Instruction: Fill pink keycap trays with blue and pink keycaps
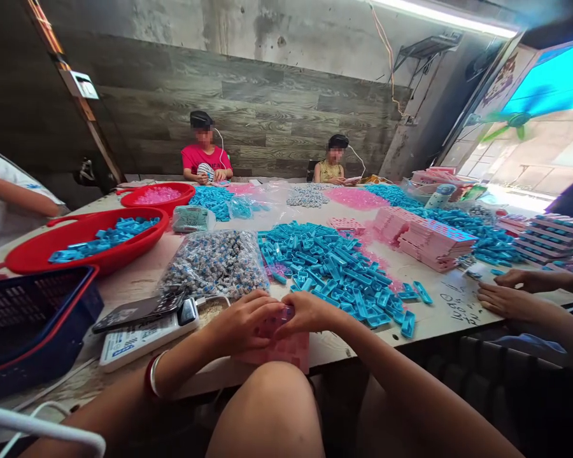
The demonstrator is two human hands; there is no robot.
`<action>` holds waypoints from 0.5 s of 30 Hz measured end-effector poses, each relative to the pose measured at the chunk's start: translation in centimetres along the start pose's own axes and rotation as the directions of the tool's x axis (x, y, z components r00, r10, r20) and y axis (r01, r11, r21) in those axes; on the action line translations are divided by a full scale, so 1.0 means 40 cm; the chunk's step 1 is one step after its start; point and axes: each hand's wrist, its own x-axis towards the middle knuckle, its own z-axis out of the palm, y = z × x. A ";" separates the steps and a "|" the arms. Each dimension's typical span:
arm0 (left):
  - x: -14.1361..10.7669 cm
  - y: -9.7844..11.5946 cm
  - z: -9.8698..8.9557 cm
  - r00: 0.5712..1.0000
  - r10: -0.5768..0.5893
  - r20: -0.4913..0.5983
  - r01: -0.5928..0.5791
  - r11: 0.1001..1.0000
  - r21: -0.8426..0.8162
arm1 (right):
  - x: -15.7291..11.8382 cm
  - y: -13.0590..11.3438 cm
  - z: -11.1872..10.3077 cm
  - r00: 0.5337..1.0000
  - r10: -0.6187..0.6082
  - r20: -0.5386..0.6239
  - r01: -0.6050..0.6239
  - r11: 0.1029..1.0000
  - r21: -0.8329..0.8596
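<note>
My left hand [246, 321], with a bracelet at its wrist, is closed over a pink plastic block with cutouts [293, 353] at the table's near edge, just above my raised knee. From the other side my right hand [310, 312] curls its fingers and thumb onto the top of the same block. A small translucent piece [286, 312] shows between the two hands; its kind is unclear. Close behind them lies a heap of blue plastic trays [334, 267]. A clear bag of small grey, white and blue parts [214, 261] sits beyond my left hand.
At left are a dark blue basket [28, 369], red basins [23, 254], a phone [141, 312] and a white power strip [138, 343]. Pink panel stacks [434, 242] stand to the right. A neighbour's hands [516, 296] rest at the right edge; two people sit across the table.
</note>
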 end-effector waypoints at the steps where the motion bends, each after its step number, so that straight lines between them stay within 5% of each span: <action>1: 0.000 -0.002 0.003 1.000 -0.011 -0.004 0.011 1.000 0.009 | 0.006 0.002 0.001 1.000 0.005 0.020 -0.006 1.000 0.026; 7: -0.001 -0.003 0.024 0.991 -0.133 0.017 0.131 0.989 0.065 | 0.036 0.012 0.003 0.984 0.106 0.143 -0.122 0.986 0.112; 15: -0.003 0.006 0.029 0.960 -0.275 0.057 0.272 0.961 0.056 | 0.034 0.028 0.005 0.983 -0.121 0.139 0.086 0.968 0.237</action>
